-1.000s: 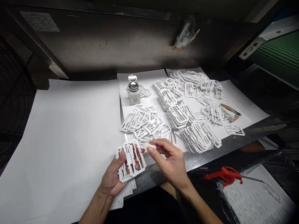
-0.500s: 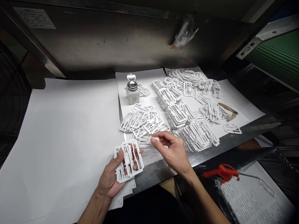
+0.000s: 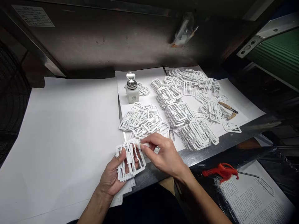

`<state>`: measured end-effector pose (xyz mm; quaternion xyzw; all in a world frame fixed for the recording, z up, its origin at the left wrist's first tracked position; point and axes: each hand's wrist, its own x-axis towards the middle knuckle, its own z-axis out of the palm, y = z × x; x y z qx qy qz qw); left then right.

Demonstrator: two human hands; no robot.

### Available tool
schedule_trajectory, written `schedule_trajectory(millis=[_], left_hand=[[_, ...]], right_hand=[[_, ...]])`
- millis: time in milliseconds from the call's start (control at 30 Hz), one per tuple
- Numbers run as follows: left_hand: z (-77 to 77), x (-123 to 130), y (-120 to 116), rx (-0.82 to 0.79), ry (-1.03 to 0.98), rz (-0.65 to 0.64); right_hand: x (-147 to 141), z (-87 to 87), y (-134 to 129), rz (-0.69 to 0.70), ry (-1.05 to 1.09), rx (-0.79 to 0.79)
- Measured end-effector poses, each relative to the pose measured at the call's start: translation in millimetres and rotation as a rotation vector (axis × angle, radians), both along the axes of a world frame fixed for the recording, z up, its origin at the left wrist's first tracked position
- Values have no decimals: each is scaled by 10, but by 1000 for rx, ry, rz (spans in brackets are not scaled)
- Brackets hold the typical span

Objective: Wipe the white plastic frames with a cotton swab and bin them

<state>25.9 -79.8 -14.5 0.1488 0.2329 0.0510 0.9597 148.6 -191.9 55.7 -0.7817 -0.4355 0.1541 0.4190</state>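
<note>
My left hand (image 3: 114,172) holds a few white slotted frames (image 3: 135,161), its thumb on top and its fingers behind them. A small white piece (image 3: 141,145) is pinched between the thumb and fingers of my right hand (image 3: 163,154), at the upper right edge of the held frames. Whether the piece touches them I cannot tell. Behind my hands lies a loose heap of similar white frames (image 3: 140,119). A square bottle (image 3: 132,94) with its metal lid raised stands behind that heap.
Stacked white frames (image 3: 176,113) fill the right part of the paper-covered table (image 3: 70,124). Wooden-handled pliers (image 3: 227,107) lie at the far right. A red air gun (image 3: 221,172) rests at the lower right. A metal wall (image 3: 105,46) rises behind.
My right hand has moved left with the white piece, from beside the held frames to their upper edge. The held frames have shifted slightly right.
</note>
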Motion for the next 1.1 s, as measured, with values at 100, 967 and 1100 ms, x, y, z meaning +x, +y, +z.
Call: schedule_trajectory(millis=[100, 967, 1100], left_hand=[[0, 7, 14, -15, -6, 2], [138, 34, -39, 344, 148, 110], [90, -2, -3, 137, 20, 25]], right_hand=[[16, 43, -166, 32, 63, -70], [-404, 87, -157, 316, -505, -433], [-338, 125, -169, 360, -162, -314]])
